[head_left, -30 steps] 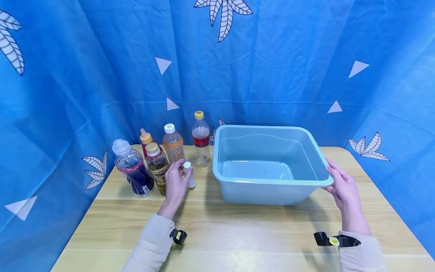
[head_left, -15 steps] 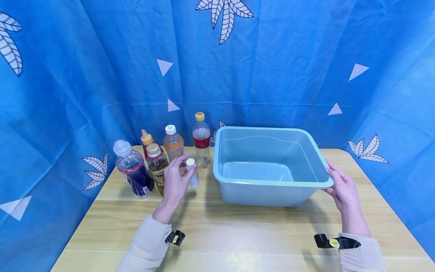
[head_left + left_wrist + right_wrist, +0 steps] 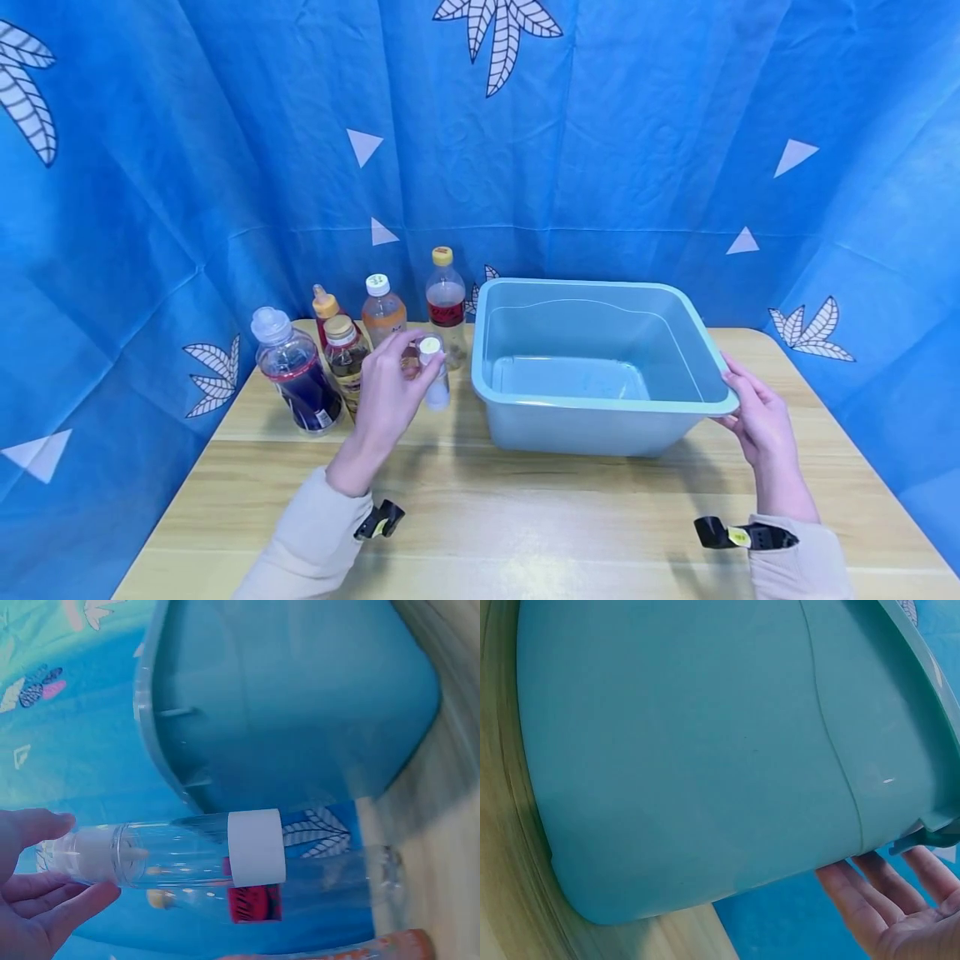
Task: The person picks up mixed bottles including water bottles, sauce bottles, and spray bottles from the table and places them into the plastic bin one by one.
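"Pale wood: table (image 3: 540,533), nearest entry. What do you log for the hands from your remote seat?"

"Right hand (image 3: 757,412), thumb and part-bent fingers gripping the rim at the right end of a blue plastic tub (image 3: 570,429). Left hand (image 3: 386,392), pinching the top of one small clear bottle (image 3: 438,392), which I read as off the table, just left of the tub."

"Handling notes?"

"My judgement: bottle light, stiff, smooth, perhaps slippery; contents I can't confirm. I'd take it round the body, since the top looks like a cap that might pull free. Tub: light for its bulk, walls slightly flexible, best held by the rim."

"Beyond those?"

"Leftward, upright: blue-liquid bottle (image 3: 306,396), brown-liquid bottle (image 3: 347,360), orange-capped squeeze bottle (image 3: 326,306), white-capped bottle (image 3: 382,315), yellow-capped bottle (image 3: 447,304). Farthest: blue cloth (image 3: 480,183)."
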Available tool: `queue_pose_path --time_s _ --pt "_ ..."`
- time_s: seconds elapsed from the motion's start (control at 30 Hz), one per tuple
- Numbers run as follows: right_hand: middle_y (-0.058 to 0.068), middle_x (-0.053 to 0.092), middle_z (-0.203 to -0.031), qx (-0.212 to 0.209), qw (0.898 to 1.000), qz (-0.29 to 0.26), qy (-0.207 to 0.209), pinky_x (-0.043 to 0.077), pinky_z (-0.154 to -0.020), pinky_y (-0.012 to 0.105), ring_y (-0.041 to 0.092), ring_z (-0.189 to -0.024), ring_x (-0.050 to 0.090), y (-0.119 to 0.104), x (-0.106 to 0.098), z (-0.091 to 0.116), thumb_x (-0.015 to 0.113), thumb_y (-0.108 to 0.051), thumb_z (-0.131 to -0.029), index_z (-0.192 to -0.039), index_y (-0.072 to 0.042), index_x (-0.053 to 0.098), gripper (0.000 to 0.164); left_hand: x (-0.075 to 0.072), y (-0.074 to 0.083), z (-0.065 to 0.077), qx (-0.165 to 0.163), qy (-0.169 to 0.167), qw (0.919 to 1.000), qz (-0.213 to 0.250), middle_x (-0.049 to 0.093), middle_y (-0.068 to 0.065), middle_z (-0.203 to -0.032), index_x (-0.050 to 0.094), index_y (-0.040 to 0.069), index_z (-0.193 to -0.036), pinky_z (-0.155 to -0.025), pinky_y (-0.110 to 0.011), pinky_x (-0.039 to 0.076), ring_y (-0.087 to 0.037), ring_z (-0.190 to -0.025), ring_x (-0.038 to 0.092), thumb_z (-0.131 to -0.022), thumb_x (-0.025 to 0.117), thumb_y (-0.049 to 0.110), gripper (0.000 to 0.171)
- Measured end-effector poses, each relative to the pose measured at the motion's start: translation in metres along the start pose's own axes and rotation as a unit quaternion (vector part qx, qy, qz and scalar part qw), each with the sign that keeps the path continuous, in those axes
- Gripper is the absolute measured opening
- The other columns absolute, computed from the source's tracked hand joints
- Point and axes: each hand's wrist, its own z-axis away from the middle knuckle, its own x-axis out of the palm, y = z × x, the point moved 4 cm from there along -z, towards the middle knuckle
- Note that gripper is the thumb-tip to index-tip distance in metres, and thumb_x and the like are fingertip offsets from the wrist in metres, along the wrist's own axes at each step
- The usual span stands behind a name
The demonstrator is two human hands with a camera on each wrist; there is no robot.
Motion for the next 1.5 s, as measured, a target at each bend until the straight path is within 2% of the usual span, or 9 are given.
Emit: queue_pose_path --time_s 0.3,0.5,0.87,1.1,1.17,1.27,1.4,1.47,1.5 --pt "-0.015 0.06 -0.095 0.008 1.0 -0.007 0.004 0.052 -0.062 0.026 0.008 -0.079 0.062 -0.002 0.0 0.004 0.055 -0.018 -0.088 -0.122 -0.024 0.055 0.034 -0.008 0.027 -0.009 0.034 -0.018 0.9992 -0.005 0.062 -0.009 -0.09 0.061 -0.002 -0.101 -0.057 -0.024 0.052 -0.016 -0.076 0.06 -0.075 0.071 0.014 0.032" --pt "-0.013 0.061 -0.094 0.005 1.0 -0.018 -0.002 0.052 -0.062 0.026 0.009 -0.078 0.063 -0.003 0.001 0.004 0.055 -0.016 -0.088 -0.118 -0.024 0.058 0.031 -0.012 0.045 -0.014 0.043 -0.03 0.9986 -0.002 0.061 -0.01 -0.093 0.06 -0.002 -0.103 -0.059 -0.022 0.052 -0.016 -0.078 0.06 -0.076 0.07 0.013 0.033" --pt "-0.014 0.058 -0.097 0.007 1.0 -0.007 0.004 0.052 -0.063 0.026 0.008 -0.079 0.063 -0.003 0.0 0.004 0.055 -0.017 -0.088 -0.121 -0.024 0.054 0.034 -0.013 0.071 -0.029 0.075 -0.035 0.9966 0.004 0.061 -0.01 -0.091 0.061 -0.001 -0.103 -0.059 -0.022 0.052 -0.015 -0.077 0.059 -0.076 0.07 0.012 0.031" --pt "-0.013 0.056 -0.1 0.016 1.0 0.005 0.008 0.052 -0.064 0.027 0.008 -0.08 0.062 0.002 -0.006 -0.002 0.058 -0.021 -0.086 -0.124 -0.025 0.051 0.039 -0.005 0.082 -0.038 0.092 -0.039 0.995 0.001 0.061 -0.01 -0.088 0.062 -0.002 -0.102 -0.061 -0.022 0.05 -0.015 -0.073 0.057 -0.076 0.07 0.015 0.031" --pt "-0.012 0.056 -0.102 0.016 1.0 0.024 0.011 0.052 -0.066 0.027 0.008 -0.082 0.062 0.007 -0.013 -0.009 0.059 -0.025 -0.085 -0.124 -0.028 0.052 0.039 -0.002 0.084 -0.041 0.091 -0.043 0.9949 0.005 0.06 -0.009 -0.086 0.062 -0.002 -0.102 -0.061 -0.022 0.05 -0.014 -0.071 0.056 -0.077 0.07 0.015 0.031" --pt "-0.008 0.057 -0.107 0.006 1.0 0.021 0.012 0.053 -0.065 0.031 0.012 -0.082 0.063 0.02 -0.03 -0.023 0.059 -0.021 -0.086 -0.122 -0.026 0.054 0.037 0.003 0.086 -0.046 0.089 -0.048 0.9948 0.013 0.06 -0.008 -0.085 0.062 -0.001 -0.102 -0.059 -0.021 0.05 -0.013 -0.071 0.056 -0.077 0.069 0.016 0.031" --pt "-0.006 0.055 -0.113 0.008 0.999 0.026 0.019 0.052 -0.067 0.033 0.014 -0.084 0.062 0.028 -0.039 -0.03 0.06 -0.023 -0.085 -0.125 -0.024 0.051 0.041 0.012 0.09 -0.055 0.081 -0.057 0.9946 0.029 0.061 -0.008 -0.087 0.062 -0.001 -0.102 -0.058 -0.02 0.05 -0.012 -0.072 0.057 -0.077 0.069 0.016 0.031" --pt "-0.007 0.054 -0.115 0.015 0.999 0.045 0.024 0.052 -0.069 0.032 0.011 -0.086 0.062 0.027 -0.038 -0.029 0.06 -0.028 -0.084 -0.126 -0.027 0.05 0.043 0.016 0.091 -0.059 0.077 -0.063 0.9944 0.035 0.061 -0.009 -0.089 0.062 -0.001 -0.102 -0.058 -0.019 0.05 -0.013 -0.073 0.058 -0.078 0.069 0.016 0.031" --pt "-0.007 0.054 -0.115 0.012 0.999 0.035 0.027 0.052 -0.068 0.033 0.013 -0.086 0.062 0.029 -0.04 -0.03 0.06 -0.026 -0.085 -0.126 -0.025 0.051 0.042 0.019 0.092 -0.061 0.077 -0.067 0.9943 0.034 0.062 -0.009 -0.09 0.062 -0.001 -0.102 -0.058 -0.019 0.05 -0.013 -0.073 0.058 -0.078 0.069 0.017 0.031"
